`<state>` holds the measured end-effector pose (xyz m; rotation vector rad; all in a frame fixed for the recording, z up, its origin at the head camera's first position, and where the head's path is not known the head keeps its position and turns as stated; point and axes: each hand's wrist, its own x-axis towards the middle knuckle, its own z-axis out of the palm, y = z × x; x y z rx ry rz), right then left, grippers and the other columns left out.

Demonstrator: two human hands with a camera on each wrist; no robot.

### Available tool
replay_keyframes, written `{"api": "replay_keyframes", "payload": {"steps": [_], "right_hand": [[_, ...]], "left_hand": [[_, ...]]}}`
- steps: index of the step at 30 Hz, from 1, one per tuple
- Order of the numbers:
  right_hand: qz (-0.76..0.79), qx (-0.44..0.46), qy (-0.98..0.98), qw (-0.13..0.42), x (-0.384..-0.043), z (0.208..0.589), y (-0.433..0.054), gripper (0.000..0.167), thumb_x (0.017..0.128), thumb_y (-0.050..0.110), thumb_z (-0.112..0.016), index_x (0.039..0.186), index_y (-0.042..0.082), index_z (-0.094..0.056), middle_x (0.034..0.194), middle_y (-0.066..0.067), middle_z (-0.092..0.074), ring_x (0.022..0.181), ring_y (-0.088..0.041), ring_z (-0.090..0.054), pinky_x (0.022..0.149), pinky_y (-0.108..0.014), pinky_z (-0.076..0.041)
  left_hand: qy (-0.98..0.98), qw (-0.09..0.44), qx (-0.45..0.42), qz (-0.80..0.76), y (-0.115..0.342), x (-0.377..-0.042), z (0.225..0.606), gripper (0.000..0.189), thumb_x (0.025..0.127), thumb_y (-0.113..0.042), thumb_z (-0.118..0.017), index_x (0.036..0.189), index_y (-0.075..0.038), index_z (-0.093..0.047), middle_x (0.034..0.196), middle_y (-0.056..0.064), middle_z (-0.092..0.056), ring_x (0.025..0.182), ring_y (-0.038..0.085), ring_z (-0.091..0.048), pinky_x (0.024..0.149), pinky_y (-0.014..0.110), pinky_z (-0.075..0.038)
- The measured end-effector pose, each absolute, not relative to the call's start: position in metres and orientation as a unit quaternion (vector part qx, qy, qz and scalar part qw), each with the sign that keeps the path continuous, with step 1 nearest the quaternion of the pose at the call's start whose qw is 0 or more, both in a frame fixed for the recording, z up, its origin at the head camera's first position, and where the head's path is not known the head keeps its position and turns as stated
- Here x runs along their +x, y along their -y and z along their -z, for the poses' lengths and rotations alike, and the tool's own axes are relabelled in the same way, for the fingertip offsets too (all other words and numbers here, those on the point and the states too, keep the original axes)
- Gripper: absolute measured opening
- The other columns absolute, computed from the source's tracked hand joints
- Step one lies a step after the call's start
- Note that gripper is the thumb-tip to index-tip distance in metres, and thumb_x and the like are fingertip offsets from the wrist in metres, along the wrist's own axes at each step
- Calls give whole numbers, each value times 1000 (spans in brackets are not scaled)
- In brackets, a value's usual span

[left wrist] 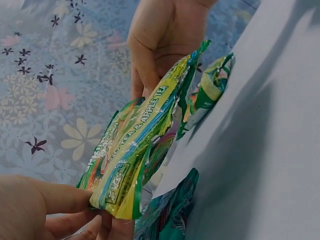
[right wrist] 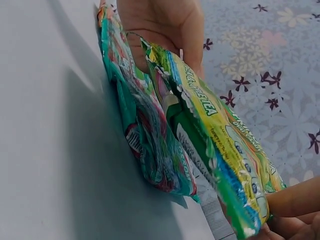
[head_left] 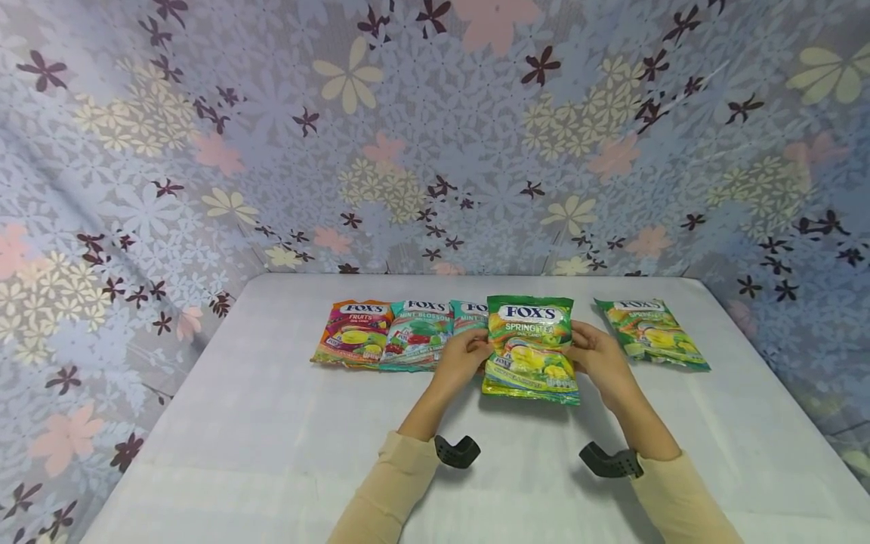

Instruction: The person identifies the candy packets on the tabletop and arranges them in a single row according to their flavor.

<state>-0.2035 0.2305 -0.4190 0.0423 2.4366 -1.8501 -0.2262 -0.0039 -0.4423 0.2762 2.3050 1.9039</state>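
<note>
Both hands hold up a green and yellow Fox's Spring Tea candy bag [head_left: 530, 349] above the table, its printed front facing the head camera. My left hand [head_left: 465, 358] pinches one side edge; my right hand [head_left: 598, 358] pinches the opposite edge. In the left wrist view, the left thumb and fingers [left wrist: 65, 200] grip a lower corner of the bag [left wrist: 135, 145]. From the right wrist, the other edge of the bag [right wrist: 215, 130] is seen between the right thumb and fingers [right wrist: 295, 205]. Behind the held bag, a teal Mint Blossom bag [head_left: 469, 313] is partly hidden.
On the white table [head_left: 272, 453] lie an orange and purple Fruits bag [head_left: 353, 332] and another teal Mint Blossom bag [head_left: 418, 332], side by side at left. A second Spring Tea bag [head_left: 652, 332] lies at right. A flower-patterned cloth [head_left: 435, 151] hangs behind the table.
</note>
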Motion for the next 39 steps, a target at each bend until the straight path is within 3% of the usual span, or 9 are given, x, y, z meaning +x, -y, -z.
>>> {"api": "replay_keyframes", "payload": {"steps": [9,12,14,18,21,28,33,39], "right_hand": [[609,28,-791,53,-204,424,-233,56,99,3,-48,149,-8,-24,143,-28,-41,92,-3,-59,77,-24,-51],[601,34,-797,54,-203,424,-233,56,100,5,-47,149,-7,-24,145,-28,-38,105,-15,-58,80,-25,-50],[593,36,-802,58,-204,423,-233,58,101,9,-48,150,-6,-22,148,-28,-33,120,-27,-52,88,-32,-49],[575,20,-815,74,-206,416,-239,73,98,18,-56,152,-5,-12,153,-31,-18,139,-43,-24,102,-51,-37],[554,5,-828,88,-208,412,-246,88,94,22,-65,152,-4,-5,153,-33,-9,139,-48,-15,104,-58,-30],[517,-9,-849,110,-214,413,-263,109,86,20,-74,153,3,11,151,-39,-2,136,-57,-10,103,-67,-21],[496,-12,-863,99,-218,417,-272,108,84,16,-73,153,5,10,149,-40,-9,135,-57,-12,99,-70,-24],[493,16,-866,87,-224,426,-278,106,82,7,-71,153,2,7,149,-41,-8,135,-57,-12,101,-68,-25]], "left_hand": [[-773,74,95,-623,2,-222,445,36,96,-12,-59,129,3,-57,97,9,-68,69,12,-62,67,39,-56],[-779,75,95,-616,1,-221,446,37,96,-13,-58,130,2,-57,97,8,-67,67,12,-61,66,38,-56],[-786,78,91,-607,-1,-221,445,39,96,-13,-58,132,1,-57,99,7,-66,70,12,-61,66,36,-55],[-804,87,91,-581,-6,-222,443,45,91,-10,-60,136,-4,-54,110,10,-65,72,13,-63,67,31,-53],[-808,91,103,-573,-12,-225,442,50,89,-8,-63,137,-4,-53,116,12,-63,70,13,-64,66,30,-54],[-823,61,125,-551,-31,-234,442,46,90,-6,-64,135,-5,-56,106,10,-66,63,9,-59,56,23,-48],[-844,50,123,-519,-43,-240,440,47,87,-7,-66,133,-5,-58,101,6,-67,65,8,-56,53,22,-43],[-849,49,140,-508,-57,-246,441,53,81,2,-68,133,4,-55,102,11,-68,76,13,-62,57,22,-47]]}}
